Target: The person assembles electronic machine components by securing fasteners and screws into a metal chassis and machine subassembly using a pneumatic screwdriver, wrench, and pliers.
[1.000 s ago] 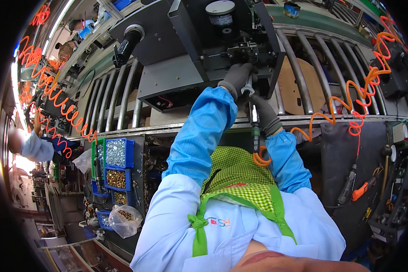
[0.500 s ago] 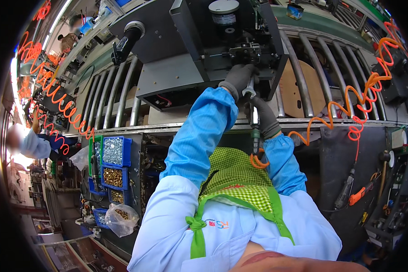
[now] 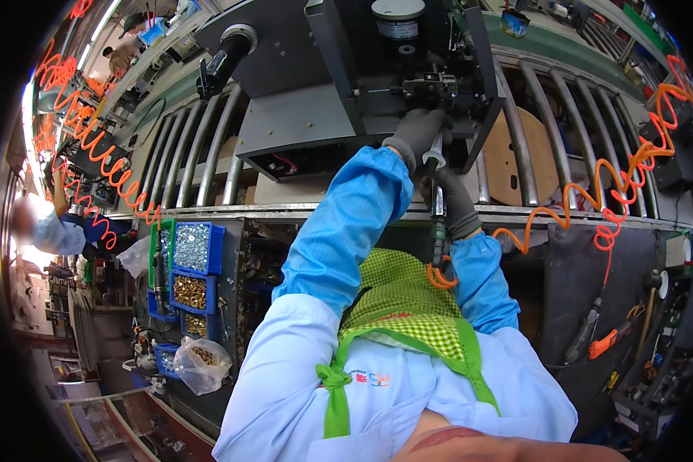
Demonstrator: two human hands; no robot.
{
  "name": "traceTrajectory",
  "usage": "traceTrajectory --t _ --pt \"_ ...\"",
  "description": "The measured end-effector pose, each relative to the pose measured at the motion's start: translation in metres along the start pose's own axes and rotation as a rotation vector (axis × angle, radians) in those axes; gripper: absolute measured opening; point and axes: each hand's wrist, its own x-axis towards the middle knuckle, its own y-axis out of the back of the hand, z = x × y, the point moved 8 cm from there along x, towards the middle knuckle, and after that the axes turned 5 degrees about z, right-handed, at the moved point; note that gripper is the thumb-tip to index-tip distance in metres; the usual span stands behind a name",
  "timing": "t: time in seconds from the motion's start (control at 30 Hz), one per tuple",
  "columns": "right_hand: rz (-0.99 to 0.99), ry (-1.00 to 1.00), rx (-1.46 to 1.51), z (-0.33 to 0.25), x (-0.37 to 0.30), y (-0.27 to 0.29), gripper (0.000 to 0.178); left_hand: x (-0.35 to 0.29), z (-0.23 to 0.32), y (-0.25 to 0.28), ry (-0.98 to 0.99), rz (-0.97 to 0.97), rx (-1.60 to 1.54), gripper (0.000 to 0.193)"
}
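Both my hands wear grey gloves and work at the open front of a dark grey metal machine housing. My left hand is closed around a silver wrench, right beneath a small metal mechanism; some of its fingers are hidden inside. Just below and to the right, my right hand wraps round a silver air-powered tool, held upright, its orange coiled hose hanging from the lower end. The tool's upper tip meets the wrench's lower end; whether they touch, I cannot tell.
The housing rests on a roller conveyor. Blue bins of bolts and brass-coloured parts stand at left, beside a plastic bag. Orange air hoses hang right, near an air screwdriver. Another person's sleeve shows far left.
The housing and conveyor sit slightly further right and lower in the picture. Both hands, with the wrench and the air tool, have shifted a little the same way; both grips persist.
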Motion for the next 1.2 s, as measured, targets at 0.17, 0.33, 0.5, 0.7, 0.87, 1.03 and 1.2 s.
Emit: traceTrajectory --t 0.17,0.33,0.5,0.7,0.87,1.03,1.2 --pt "0.04 0.052 0.016 -0.006 -0.001 -0.001 0.029 0.007 -0.017 -0.003 0.138 -0.024 -0.21 0.03" --pt "-0.026 -0.055 0.064 0.011 -0.002 -0.01 0.029 0.002 -0.011 0.0 0.134 0.01 -0.132 0.029" --pt "0.001 -0.04 0.11 0.02 0.0 -0.008 0.028 0.002 -0.005 -0.005 0.064 -0.038 -0.065 0.033" --pt "-0.002 0.015 0.246 0.007 0.003 0.011 0.019 0.003 -0.006 -0.006 0.059 -0.079 0.063 0.028" --pt "0.035 0.147 0.002 -0.013 0.007 0.019 0.027 0.018 -0.018 0.005 -0.043 -0.121 0.336 0.025" --pt "0.076 0.166 -0.082 0.004 -0.011 0.02 0.027 0.029 -0.018 0.018 -0.151 -0.069 0.45 0.028" --pt "0.084 0.083 -0.018 0.014 -0.012 0.024 0.023 0.008 -0.009 0.0 0.229 -0.097 -0.046 0.029"
